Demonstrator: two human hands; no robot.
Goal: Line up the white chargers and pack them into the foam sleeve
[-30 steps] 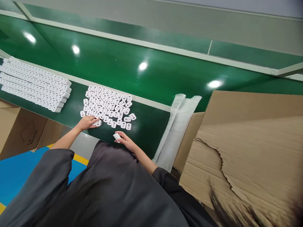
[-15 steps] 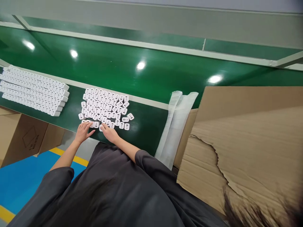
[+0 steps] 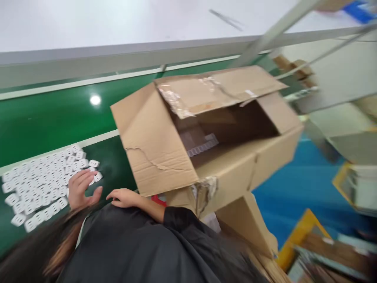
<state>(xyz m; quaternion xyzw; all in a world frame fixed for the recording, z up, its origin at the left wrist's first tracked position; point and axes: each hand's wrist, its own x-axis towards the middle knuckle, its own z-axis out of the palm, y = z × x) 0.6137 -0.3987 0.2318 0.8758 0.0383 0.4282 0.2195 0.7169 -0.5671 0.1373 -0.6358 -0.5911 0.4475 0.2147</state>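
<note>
A cluster of small white plug parts (image 3: pixel 44 184) stands in rows on the dark green table (image 3: pixel 114 165) at the lower left. My left hand (image 3: pixel 81 188) hovers at the cluster's right end with fingers spread, touching the nearest pieces and holding nothing. My right hand (image 3: pixel 123 197) rests at the table's near edge just right of the left hand. Its fingers stretch out loosely to the left, with nothing in them. A large open cardboard box (image 3: pixel 153 145) with a torn flap stands immediately right of my hands. Inside it lies a clear tray of parts (image 3: pixel 202 146).
The glossy green conveyor belt (image 3: pixel 53 118) runs behind the table with a pale rail. A second cardboard box (image 3: pixel 247 224) sits under the open one. Blue floor (image 3: pixel 297 188) with yellow edging and blurred boxes and racks lies to the right. My dark garment and hair fill the bottom.
The view has swung sharply right, bringing the open box to the middle. My right hand has drawn back from the parts to the table edge. My left hand has lifted, with fingers spread.
</note>
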